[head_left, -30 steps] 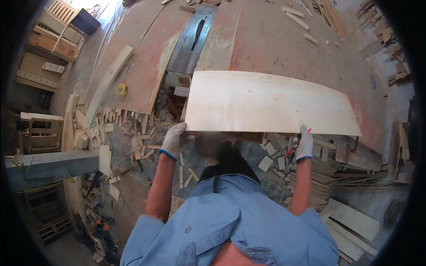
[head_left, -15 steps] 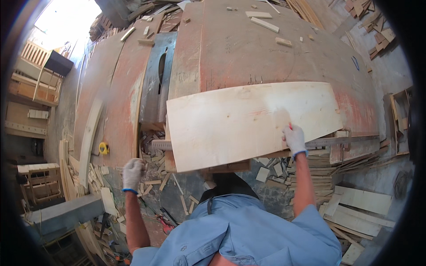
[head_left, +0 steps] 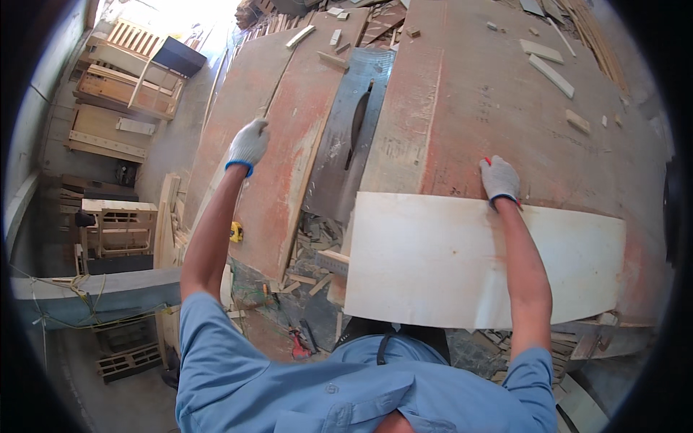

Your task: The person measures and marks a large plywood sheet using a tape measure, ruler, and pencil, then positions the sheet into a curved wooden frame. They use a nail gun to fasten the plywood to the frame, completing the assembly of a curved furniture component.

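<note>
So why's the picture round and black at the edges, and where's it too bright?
Head view: a wide fisheye lens, so there's a dark rim and straight edges bend; head view, top left: washed-out white; head view, further in: bluish shine on the metal strip and a softer bright patch on the pale board.

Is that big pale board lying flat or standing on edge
Lying flat: the pale board shows its broad face upward on the worktable, with the right hand at its far edge.
</note>
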A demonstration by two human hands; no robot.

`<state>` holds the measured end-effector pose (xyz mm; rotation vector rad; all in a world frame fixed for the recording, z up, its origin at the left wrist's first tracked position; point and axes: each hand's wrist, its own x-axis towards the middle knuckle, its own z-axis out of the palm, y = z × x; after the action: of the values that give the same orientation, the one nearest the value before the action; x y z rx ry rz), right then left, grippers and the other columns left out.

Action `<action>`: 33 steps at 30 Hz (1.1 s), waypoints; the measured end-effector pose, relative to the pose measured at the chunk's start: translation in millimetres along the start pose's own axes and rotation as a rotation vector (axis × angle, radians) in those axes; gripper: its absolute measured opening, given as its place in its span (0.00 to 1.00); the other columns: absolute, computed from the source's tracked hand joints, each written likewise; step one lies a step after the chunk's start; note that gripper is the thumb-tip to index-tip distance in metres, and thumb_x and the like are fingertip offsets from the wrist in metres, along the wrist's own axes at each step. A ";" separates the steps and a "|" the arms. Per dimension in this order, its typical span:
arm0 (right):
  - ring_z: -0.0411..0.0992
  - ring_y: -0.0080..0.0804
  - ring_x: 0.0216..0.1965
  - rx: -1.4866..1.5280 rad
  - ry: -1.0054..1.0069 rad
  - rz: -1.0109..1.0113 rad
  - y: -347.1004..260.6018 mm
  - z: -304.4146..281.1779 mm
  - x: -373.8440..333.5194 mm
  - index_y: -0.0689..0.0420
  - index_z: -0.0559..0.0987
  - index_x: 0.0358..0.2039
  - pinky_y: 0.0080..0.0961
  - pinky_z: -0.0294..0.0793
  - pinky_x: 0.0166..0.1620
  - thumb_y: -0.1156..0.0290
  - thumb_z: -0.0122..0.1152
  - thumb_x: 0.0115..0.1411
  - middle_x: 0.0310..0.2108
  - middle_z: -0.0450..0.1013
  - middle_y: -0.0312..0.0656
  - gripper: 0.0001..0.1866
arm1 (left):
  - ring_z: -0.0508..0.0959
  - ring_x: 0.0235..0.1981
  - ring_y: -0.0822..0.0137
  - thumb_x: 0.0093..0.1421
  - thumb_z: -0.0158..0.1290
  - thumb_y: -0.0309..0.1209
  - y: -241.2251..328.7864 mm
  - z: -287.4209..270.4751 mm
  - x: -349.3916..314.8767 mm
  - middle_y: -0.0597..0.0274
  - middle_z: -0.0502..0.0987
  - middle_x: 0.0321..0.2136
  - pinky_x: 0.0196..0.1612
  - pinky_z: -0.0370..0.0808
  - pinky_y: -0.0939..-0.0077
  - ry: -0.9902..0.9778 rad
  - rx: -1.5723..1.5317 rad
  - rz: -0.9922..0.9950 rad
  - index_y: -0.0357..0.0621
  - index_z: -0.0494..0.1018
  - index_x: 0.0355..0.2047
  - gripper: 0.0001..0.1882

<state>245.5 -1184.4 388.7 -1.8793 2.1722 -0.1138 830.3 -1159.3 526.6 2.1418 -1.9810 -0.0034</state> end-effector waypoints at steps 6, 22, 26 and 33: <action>0.78 0.56 0.42 -0.082 -0.097 -0.010 -4.5 -12.1 8.7 0.58 0.82 0.35 0.50 0.76 0.46 0.49 0.49 0.64 0.38 0.79 0.57 0.24 | 0.78 0.50 0.45 0.61 0.51 0.33 31.7 63.0 140.9 0.46 0.77 0.50 0.52 0.76 0.53 -0.091 0.158 0.095 0.51 0.75 0.53 0.19; 0.79 0.54 0.39 -0.066 -0.152 0.010 5.3 -17.4 21.1 0.56 0.85 0.30 0.49 0.78 0.43 0.48 0.49 0.64 0.34 0.80 0.55 0.26 | 0.79 0.41 0.50 0.63 0.50 0.32 57.3 170.1 256.3 0.55 0.77 0.34 0.42 0.74 0.52 0.106 0.336 0.441 0.51 0.77 0.36 0.06; 0.79 0.54 0.38 -0.068 -0.158 0.021 0.0 -18.6 20.1 0.55 0.85 0.30 0.49 0.78 0.43 0.48 0.48 0.64 0.34 0.80 0.53 0.25 | 0.80 0.43 0.48 0.62 0.49 0.30 46.9 157.1 224.9 0.52 0.80 0.39 0.46 0.75 0.51 -0.107 0.249 0.221 0.49 0.77 0.38 0.08; 0.78 0.56 0.37 -0.100 -0.081 -0.026 3.9 -6.1 13.9 0.56 0.83 0.28 0.51 0.76 0.42 0.49 0.50 0.65 0.34 0.79 0.54 0.24 | 0.80 0.48 0.52 0.64 0.44 0.28 10.6 159.4 221.7 0.52 0.78 0.51 0.47 0.78 0.55 0.037 0.296 0.211 0.52 0.74 0.53 0.18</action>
<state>238.4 -1198.2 391.6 -1.9304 2.1366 0.0668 815.4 -1404.0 406.0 2.0626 -2.2972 0.3840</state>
